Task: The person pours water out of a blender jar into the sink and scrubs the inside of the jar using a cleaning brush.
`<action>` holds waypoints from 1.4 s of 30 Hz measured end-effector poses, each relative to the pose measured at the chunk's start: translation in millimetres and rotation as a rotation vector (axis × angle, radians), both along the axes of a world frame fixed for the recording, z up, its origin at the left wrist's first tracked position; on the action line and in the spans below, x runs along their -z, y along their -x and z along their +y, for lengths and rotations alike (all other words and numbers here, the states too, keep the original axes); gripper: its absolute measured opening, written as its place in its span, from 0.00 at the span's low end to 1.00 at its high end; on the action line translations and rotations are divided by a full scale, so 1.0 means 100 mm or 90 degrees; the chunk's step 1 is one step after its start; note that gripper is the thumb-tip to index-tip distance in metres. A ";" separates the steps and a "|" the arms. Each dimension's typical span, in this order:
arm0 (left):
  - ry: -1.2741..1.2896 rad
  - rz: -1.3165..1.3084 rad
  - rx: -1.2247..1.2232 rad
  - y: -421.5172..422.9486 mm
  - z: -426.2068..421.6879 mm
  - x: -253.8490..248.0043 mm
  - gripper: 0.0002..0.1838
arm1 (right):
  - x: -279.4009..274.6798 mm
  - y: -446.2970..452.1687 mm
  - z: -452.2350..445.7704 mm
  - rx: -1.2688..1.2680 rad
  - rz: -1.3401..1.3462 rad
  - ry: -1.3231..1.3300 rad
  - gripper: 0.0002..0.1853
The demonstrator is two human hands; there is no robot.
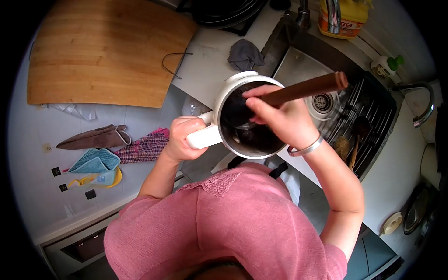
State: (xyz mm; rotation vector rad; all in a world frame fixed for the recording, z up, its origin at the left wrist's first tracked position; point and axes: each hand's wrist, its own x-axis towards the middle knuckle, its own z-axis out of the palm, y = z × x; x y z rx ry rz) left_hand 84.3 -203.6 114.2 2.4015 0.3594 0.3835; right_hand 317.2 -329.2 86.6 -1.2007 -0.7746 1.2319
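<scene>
A white pot with a dark metal interior (252, 147) is tilted so that its mouth faces the camera. My left hand (183, 138) is wrapped round its white handle (204, 137). Over the pot's mouth, my right hand (284, 114) grips a brown wooden handle (305, 88), with its fingertips reaching into the opening. The handle's far end points up and right, over the sink. Whatever the wooden handle joins to inside the pot is too dark to make out. A metal bracelet circles my right wrist.
The sink (298, 63) with a drying rack (373, 121) lies right of the pot. A grey cloth (245, 54) rests on the counter behind. A large wooden board (107, 51) stands at upper left. Cloths (95, 161) hang on the left wall. A yellow bottle (343, 18) stands behind the sink.
</scene>
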 end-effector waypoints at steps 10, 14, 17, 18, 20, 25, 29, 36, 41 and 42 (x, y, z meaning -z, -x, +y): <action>-0.007 0.014 -0.019 0.00 -0.04 -0.02 0.10 | -0.33 -0.18 0.14 -0.207 -0.619 -0.076 0.09; 0.016 -0.006 -0.035 0.00 -0.03 0.00 0.13 | -0.37 -0.22 0.04 -0.304 -0.703 -0.085 0.06; 0.005 -0.008 -0.056 -0.04 -0.06 -0.02 0.12 | -0.31 -0.25 0.05 -0.304 -0.431 -0.042 0.08; -0.009 0.001 -0.067 -0.05 -0.08 -0.04 0.11 | -0.21 -0.21 0.06 -0.255 -0.361 -0.083 0.08; -0.002 -0.009 -0.066 -0.07 -0.09 -0.04 0.11 | -0.16 -0.17 0.04 -0.164 -0.199 0.019 0.09; 0.010 0.002 -0.104 -0.02 -0.05 -0.03 0.11 | -0.44 -0.38 -0.25 0.041 -0.003 0.065 0.13; 0.015 -0.004 -0.102 0.01 -0.02 -0.02 0.10 | -0.58 -0.47 -0.58 0.093 0.010 0.005 0.14; 0.013 0.010 -0.106 -0.04 -0.02 -0.04 0.10 | -0.40 -0.22 -0.68 0.096 -0.403 -0.036 0.16; 0.020 0.017 -0.087 -0.09 -0.04 -0.07 0.11 | -0.19 0.01 -0.54 0.079 -0.392 -0.110 0.14; 0.026 0.028 -0.083 -0.10 -0.05 -0.08 0.12 | -0.09 0.02 -0.50 0.055 -0.380 -0.126 0.14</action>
